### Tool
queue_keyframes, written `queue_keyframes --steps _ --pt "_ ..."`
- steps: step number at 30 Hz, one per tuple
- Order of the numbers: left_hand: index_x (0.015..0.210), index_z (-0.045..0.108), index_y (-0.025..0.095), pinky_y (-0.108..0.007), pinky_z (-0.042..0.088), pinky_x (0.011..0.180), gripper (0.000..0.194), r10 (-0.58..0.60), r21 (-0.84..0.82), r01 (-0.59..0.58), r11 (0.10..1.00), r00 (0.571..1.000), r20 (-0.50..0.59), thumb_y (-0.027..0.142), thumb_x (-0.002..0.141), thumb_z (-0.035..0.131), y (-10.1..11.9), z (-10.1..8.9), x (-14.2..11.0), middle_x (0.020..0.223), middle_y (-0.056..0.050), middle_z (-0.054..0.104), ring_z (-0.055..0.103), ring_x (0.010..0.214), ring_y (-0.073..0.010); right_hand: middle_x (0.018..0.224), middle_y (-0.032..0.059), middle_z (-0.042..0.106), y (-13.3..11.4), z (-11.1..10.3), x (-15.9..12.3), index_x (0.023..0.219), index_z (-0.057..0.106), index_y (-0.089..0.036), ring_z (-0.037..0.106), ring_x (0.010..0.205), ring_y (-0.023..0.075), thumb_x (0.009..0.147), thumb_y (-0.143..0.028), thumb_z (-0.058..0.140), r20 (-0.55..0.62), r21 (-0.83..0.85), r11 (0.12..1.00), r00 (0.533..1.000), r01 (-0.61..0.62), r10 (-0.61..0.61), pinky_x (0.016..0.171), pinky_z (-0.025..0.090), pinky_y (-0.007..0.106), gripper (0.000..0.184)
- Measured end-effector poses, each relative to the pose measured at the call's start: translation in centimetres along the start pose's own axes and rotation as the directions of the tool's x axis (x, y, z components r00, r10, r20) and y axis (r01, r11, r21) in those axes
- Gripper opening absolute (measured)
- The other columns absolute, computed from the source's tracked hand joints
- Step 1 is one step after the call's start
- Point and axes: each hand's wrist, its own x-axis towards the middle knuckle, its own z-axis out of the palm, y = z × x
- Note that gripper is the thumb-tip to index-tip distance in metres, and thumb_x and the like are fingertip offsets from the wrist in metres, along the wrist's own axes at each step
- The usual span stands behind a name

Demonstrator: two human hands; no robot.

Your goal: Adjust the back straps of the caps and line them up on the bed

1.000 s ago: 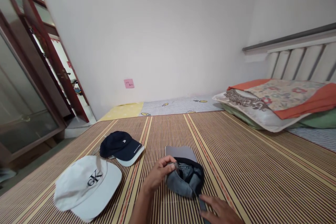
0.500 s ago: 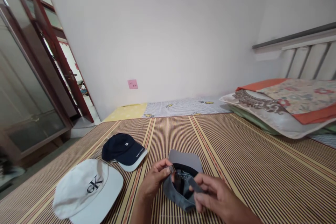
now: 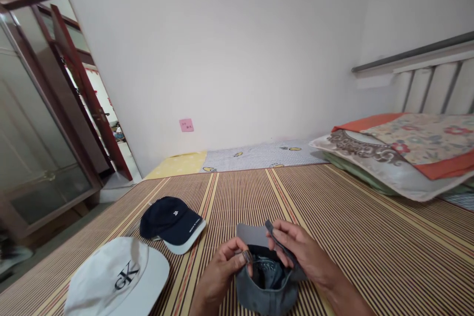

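A grey-blue baseball cap [image 3: 264,296] lies with its opening up in front of me, and its lighter grey brim points away. My left hand [image 3: 225,269] pinches the small metal buckle [image 3: 248,256] at the left side of the cap's opening. Between the thumb and fingers of my right hand [image 3: 301,249] is the cap's loose strap [image 3: 269,227], its free tip sticking up to the left. Strap and buckle are apart. To the left sit a navy cap [image 3: 168,219] with a white-edged brim and a white cap [image 3: 107,266] with black letters.
A striped mat [image 3: 355,237] covers the bed. Pillows [image 3: 392,168] with a floral cover [image 3: 433,138] are stacked at the right by the headboard [image 3: 433,86]. Behind is a white wall [image 3: 252,59], and a doorway with a red-brown door [image 3: 89,94] stands at the left.
My right hand has raised the strap end and turned its tip upward, away from the cap's opening. My left hand keeps its pinch on the buckle. The view has tilted slightly up.
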Motion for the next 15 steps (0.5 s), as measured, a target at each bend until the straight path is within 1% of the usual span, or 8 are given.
queue_keyframes --steps 3,5,9,12,15 --pt "0.081 0.067 0.016 -0.021 0.04 0.058 0.033 0.016 -0.07 -0.019 0.997 0.999 -0.044 0.043 0.081 0.086 -0.6 0.2 0.4 0.064 -0.002 0.07 0.057 0.057 -0.0106 0.067 -0.0056 0.061 -0.4 0.6 -0.2 0.094 0.063 -0.018 0.036 0.042 0.0025 0.095 -0.06 0.067 0.02 -0.046 0.999 0.999 -0.029 0.03 0.042 0.021 0.019 0.042" --pt "0.08 0.067 0.016 -0.021 0.039 0.058 0.033 0.017 -0.089 -0.023 0.996 0.998 -0.059 0.042 0.081 0.086 -0.8 0.2 0.7 0.064 -0.002 0.069 0.056 0.057 -0.0105 0.062 -0.0072 0.058 -0.6 1.0 -0.3 0.093 0.062 -0.019 0.031 0.04 0.0026 0.095 -0.06 0.067 0.042 -0.079 0.996 0.998 -0.047 0.05 0.042 0.018 0.02 0.042" --pt "0.082 0.065 0.018 -0.021 0.039 0.059 0.035 0.026 -0.107 -0.034 0.994 0.997 -0.071 0.043 0.079 0.088 -0.9 0.2 0.8 0.062 0.0 0.068 0.055 0.057 -0.0107 0.061 -0.0066 0.057 -0.4 1.9 -0.1 0.088 0.06 -0.019 0.032 0.042 0.0037 0.094 -0.062 0.067 0.076 -0.099 0.993 0.994 -0.071 0.079 0.042 0.02 0.02 0.044" --pt "0.083 0.064 0.018 -0.021 0.039 0.062 0.032 0.054 -0.122 -0.062 0.991 0.996 -0.074 0.04 0.08 0.087 -0.7 0.2 0.8 0.062 0.0 0.068 0.054 0.058 -0.0103 0.06 -0.0073 0.053 0.4 2.3 0.1 0.087 0.06 -0.02 0.032 0.046 0.0048 0.091 -0.063 0.07 0.086 -0.059 0.993 0.99 -0.107 0.112 0.044 0.021 0.02 0.045" --pt "0.086 0.064 0.018 -0.02 0.039 0.062 0.031 0.062 -0.139 -0.069 0.988 0.996 -0.057 0.038 0.081 0.087 -0.7 0.1 0.7 0.063 0.001 0.069 0.055 0.058 -0.0099 0.059 -0.0079 0.049 1.1 2.6 0.3 0.087 0.06 -0.02 0.031 0.048 0.0058 0.089 -0.066 0.071 0.112 -0.028 0.991 0.985 -0.127 0.13 0.045 0.019 0.019 0.047"
